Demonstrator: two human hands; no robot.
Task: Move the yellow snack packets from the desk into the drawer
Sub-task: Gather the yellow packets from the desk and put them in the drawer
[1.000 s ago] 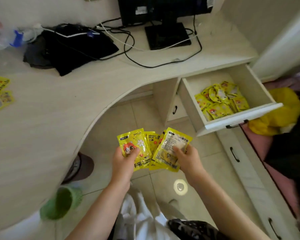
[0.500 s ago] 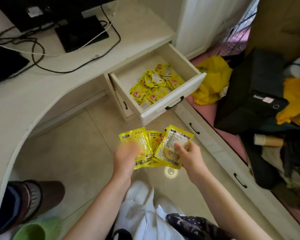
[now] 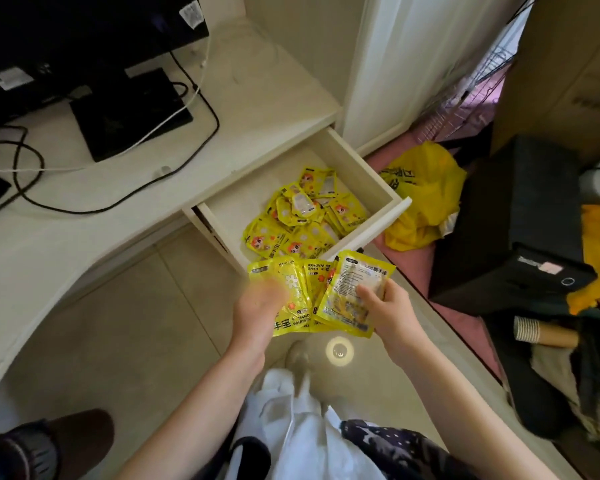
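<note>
Both hands hold a fanned bunch of yellow snack packets in front of me, just before the open drawer. My left hand grips the left side of the bunch and is a little blurred. My right hand pinches the rightmost packet, thumb on its printed back. The white drawer stands pulled out under the desk, and several more yellow packets lie heaped in it. The held bunch hides the drawer's near corner.
The pale desk carries a black monitor stand and looping cables. Right of the drawer lie a yellow plastic bag and a black box among clutter. A slipper sits on the tiled floor.
My view has swung right and closer to the drawer. Both hands have carried the bunch of packets up to the drawer's front edge, keeping the same grip.
</note>
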